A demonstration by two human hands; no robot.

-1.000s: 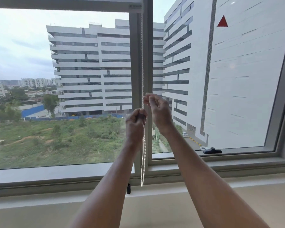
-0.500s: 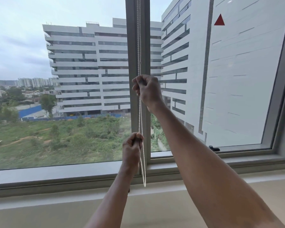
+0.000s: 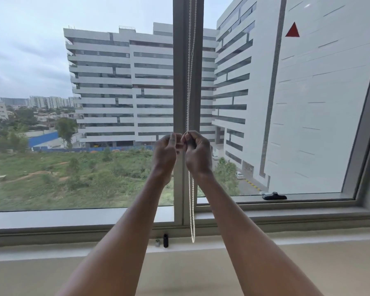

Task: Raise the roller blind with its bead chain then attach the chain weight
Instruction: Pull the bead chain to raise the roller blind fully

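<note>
Nearest us, on the sill (image 3: 51, 252), stand a black cylinder (image 3: 165, 240) and a small silver piece (image 3: 157, 242). They are likely the chain weight, parked under the bead chain (image 3: 192, 199), whose loop hangs just beside them. Higher, our right hand (image 3: 195, 153) has its fingers closed on the chain to pull it. Our left hand (image 3: 166, 153) curls alongside; whether it grips we cannot tell. Beyond, the window (image 3: 181, 82) shows no blind.

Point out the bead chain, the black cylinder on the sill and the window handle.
bead chain (image 3: 190, 210): head view, a strand of its lower hanging loop.
black cylinder (image 3: 165, 240): head view, middle of its upright body.
window handle (image 3: 273, 196): head view, middle of the black lever.
</note>
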